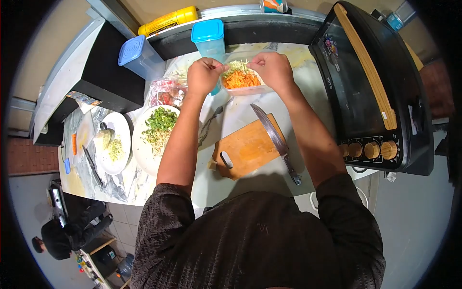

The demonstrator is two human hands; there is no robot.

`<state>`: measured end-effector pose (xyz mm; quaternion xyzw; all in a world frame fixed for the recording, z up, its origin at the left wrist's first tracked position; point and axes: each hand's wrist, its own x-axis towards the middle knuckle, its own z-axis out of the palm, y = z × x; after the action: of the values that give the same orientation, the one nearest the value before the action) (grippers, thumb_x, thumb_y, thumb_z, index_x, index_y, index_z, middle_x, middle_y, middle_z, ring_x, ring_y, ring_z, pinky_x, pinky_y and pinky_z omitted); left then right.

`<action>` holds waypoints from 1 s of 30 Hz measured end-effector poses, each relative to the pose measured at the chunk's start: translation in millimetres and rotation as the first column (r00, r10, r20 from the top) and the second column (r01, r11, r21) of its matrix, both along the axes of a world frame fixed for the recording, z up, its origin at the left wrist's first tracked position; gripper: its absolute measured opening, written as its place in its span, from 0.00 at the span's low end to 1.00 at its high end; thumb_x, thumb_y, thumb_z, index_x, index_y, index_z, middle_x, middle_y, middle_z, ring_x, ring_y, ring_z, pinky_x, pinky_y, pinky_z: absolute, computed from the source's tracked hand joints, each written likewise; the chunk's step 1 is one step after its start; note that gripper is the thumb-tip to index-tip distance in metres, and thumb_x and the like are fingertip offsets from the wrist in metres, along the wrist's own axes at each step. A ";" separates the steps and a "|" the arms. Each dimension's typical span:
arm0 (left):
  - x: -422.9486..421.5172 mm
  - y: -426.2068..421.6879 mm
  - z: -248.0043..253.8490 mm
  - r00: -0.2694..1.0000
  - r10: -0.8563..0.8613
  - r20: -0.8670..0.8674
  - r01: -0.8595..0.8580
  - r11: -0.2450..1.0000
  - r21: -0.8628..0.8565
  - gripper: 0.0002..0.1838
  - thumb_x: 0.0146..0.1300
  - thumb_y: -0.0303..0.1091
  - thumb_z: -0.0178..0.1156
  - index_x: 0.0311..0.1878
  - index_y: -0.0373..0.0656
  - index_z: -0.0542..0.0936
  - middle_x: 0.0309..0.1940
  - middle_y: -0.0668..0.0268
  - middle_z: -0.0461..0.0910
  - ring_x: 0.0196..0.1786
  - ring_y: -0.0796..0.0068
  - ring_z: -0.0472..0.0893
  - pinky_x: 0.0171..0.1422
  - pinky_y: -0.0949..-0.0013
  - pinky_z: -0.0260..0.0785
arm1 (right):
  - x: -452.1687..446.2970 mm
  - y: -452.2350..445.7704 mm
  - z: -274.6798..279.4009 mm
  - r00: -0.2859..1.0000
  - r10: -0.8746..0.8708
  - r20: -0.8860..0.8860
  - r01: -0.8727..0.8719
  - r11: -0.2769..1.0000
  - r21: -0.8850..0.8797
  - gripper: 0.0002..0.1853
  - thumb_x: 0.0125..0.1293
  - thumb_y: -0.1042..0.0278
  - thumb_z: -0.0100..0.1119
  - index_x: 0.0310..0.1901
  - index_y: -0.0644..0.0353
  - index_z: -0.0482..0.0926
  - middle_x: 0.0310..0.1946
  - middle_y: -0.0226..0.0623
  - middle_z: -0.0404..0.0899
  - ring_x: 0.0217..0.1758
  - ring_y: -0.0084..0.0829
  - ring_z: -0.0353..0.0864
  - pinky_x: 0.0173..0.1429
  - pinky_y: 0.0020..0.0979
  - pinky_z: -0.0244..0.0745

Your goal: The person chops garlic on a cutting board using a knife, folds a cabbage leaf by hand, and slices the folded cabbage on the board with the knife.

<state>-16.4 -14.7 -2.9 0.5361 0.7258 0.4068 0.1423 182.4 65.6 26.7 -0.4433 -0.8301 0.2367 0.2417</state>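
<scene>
Both my hands are over a clear plastic container (248, 91) at the back of the counter. Shredded carrot (240, 80) fills its near part, and pale green shreds (237, 66) lie behind. My left hand (204, 76) is closed in a pinch at the container's left side. Over its right part, my right hand (273, 71) also pinches thumb and finger together. What the fingertips hold, if anything, is too small to make out. Nearer my body, a large knife (270, 129) lies across a wooden cutting board (243, 153).
A plate of chopped greens and sprouts (139, 153) and an oval plate (108, 166) stand left. Lidded tubs (144, 60) and a turquoise-lidded container (208, 41) are behind. A black oven (380, 91) bounds the right. Another person (65, 233) is at lower left.
</scene>
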 end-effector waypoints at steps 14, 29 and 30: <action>20.2 -105.7 37.3 0.978 -0.066 0.200 0.032 0.985 0.169 0.16 0.57 0.32 0.69 0.24 0.39 0.71 0.19 0.70 0.72 0.25 0.83 0.69 0.30 0.73 0.64 | 69.9 -68.8 2.2 0.985 -0.076 -0.154 0.073 0.997 -0.020 0.10 0.59 0.68 0.68 0.41 0.61 0.85 0.31 0.44 0.86 0.37 0.44 0.86 0.44 0.35 0.80; 122.4 -275.9 125.7 0.679 -0.597 0.427 0.245 0.733 0.635 0.32 0.69 0.61 0.56 0.26 0.36 0.80 0.22 0.63 0.79 0.24 0.70 0.71 0.38 0.61 0.61 | 175.6 -159.2 -26.8 0.916 -0.171 -0.362 0.074 0.960 -0.268 0.22 0.74 0.70 0.56 0.67 0.62 0.70 0.39 0.39 0.86 0.33 0.20 0.81 0.42 0.23 0.79; 130.7 -284.8 137.2 0.572 -0.685 0.451 0.233 0.663 0.711 0.35 0.65 0.68 0.56 0.25 0.40 0.79 0.22 0.67 0.77 0.25 0.69 0.71 0.39 0.59 0.61 | 180.5 -160.5 -30.6 0.893 -0.191 -0.408 0.079 0.958 -0.276 0.22 0.72 0.69 0.59 0.65 0.63 0.72 0.35 0.37 0.85 0.29 0.19 0.78 0.38 0.24 0.76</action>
<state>114.3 -299.5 134.4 0.5386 0.2803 0.7193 0.3375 362.9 -94.9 -3.9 -0.4640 -0.6864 0.4146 0.3764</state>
